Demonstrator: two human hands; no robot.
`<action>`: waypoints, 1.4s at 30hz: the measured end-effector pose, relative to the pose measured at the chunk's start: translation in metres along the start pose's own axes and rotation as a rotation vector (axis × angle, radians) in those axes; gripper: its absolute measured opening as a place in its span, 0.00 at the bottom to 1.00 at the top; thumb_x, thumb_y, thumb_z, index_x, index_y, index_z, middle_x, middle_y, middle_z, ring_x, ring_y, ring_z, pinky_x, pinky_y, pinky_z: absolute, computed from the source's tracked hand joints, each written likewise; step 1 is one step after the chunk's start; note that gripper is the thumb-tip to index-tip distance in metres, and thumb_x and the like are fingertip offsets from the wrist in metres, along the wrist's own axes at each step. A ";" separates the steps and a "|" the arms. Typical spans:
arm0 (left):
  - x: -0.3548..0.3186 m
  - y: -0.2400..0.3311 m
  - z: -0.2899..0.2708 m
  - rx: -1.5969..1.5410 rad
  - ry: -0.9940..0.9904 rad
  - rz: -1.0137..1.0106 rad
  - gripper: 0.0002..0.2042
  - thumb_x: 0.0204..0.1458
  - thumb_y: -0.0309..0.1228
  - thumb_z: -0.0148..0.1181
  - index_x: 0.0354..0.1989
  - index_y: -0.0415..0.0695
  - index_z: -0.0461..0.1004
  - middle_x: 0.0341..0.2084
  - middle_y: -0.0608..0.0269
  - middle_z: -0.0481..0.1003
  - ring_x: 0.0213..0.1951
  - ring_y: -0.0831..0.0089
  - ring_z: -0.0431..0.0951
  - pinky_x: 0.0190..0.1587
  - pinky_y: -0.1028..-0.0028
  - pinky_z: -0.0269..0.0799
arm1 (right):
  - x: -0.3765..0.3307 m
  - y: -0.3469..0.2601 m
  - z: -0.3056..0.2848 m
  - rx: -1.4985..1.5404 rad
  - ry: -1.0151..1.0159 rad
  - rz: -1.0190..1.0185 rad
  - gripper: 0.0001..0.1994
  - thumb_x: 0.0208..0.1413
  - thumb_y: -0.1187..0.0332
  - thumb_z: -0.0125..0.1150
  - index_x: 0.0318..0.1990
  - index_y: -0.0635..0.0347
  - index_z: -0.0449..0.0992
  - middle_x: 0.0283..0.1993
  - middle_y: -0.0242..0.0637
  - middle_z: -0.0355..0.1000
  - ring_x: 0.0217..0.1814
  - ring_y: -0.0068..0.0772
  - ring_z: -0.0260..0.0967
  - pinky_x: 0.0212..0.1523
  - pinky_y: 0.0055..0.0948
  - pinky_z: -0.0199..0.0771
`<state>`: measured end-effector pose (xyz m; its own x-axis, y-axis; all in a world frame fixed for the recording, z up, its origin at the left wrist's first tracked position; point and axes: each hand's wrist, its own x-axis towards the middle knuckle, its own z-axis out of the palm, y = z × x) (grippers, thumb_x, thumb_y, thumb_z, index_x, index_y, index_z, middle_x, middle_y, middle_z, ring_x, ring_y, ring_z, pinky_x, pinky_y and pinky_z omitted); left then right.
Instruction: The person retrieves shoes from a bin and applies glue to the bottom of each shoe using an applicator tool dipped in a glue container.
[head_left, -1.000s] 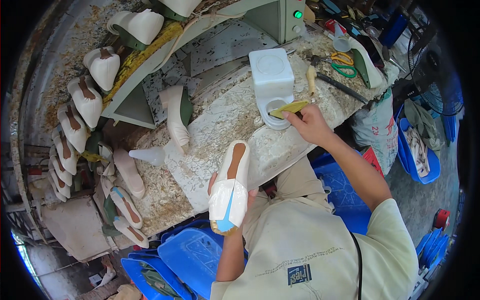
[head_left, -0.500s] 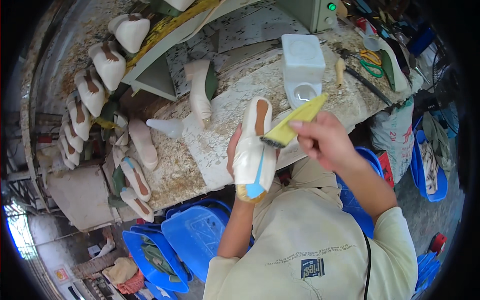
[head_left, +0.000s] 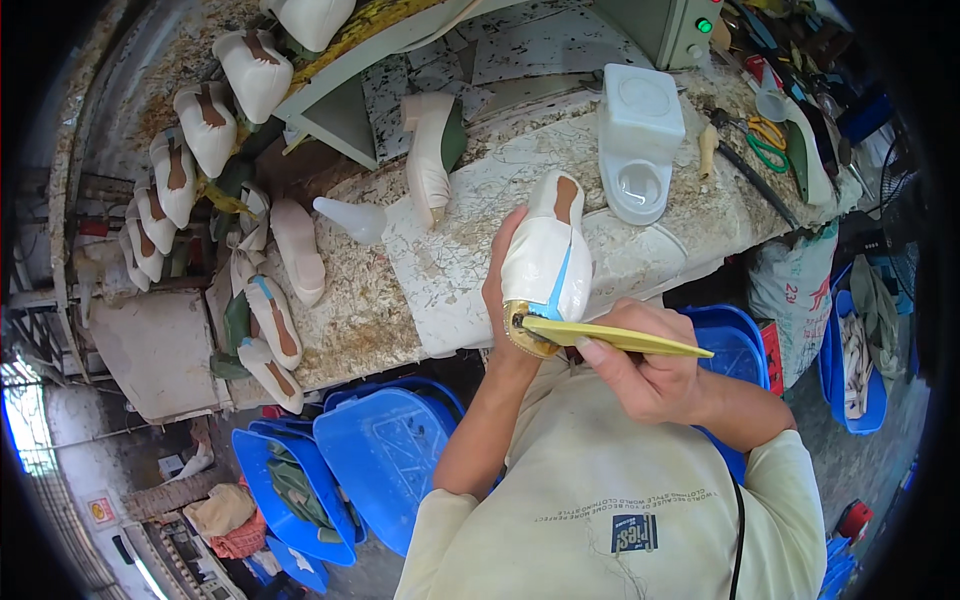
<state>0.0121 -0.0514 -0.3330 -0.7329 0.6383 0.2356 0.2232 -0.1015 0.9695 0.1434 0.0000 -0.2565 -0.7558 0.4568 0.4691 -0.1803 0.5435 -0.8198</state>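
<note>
My left hand (head_left: 497,275) is wrapped round a white shoe upper (head_left: 535,260), held bottom side up over the bench's near edge. A brown insole strip (head_left: 567,197) shows at its far end, and a blue strip (head_left: 562,275) runs down to a gold-coloured near end (head_left: 524,328). A flat yellow-handled brush (head_left: 640,340) is pinched in my right hand (head_left: 650,370). Its dark bristles touch the gold end. The left fingertips are partly hidden behind the shoe.
Beyond the shoe stands a white plastic container (head_left: 640,110) with a round well. More shoes (head_left: 205,125) line the rack at left; others lie on the stained bench (head_left: 350,330). Blue bins (head_left: 375,460) stand below. Scissors (head_left: 768,145) lie at far right.
The brush has moved from the shoe's middle down to its gold near end, its handle now pointing right. The shoe has shifted right in the view and turned slightly.
</note>
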 end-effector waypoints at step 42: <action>-0.004 0.023 -0.019 -0.261 -0.402 -0.247 0.34 0.37 0.25 0.69 0.58 0.41 0.65 0.48 0.53 0.74 0.48 0.66 0.76 0.51 0.70 0.70 | 0.002 -0.027 -0.041 0.307 -0.047 0.264 0.05 0.54 0.77 0.54 0.27 0.66 0.70 0.21 0.29 0.63 0.22 0.16 0.57 0.23 0.21 0.56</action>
<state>0.0078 -0.0709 -0.3101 -0.4284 0.9036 0.0031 -0.1300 -0.0650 0.9894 0.1729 0.0149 -0.2197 -0.8279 0.5163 0.2193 -0.1499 0.1731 -0.9734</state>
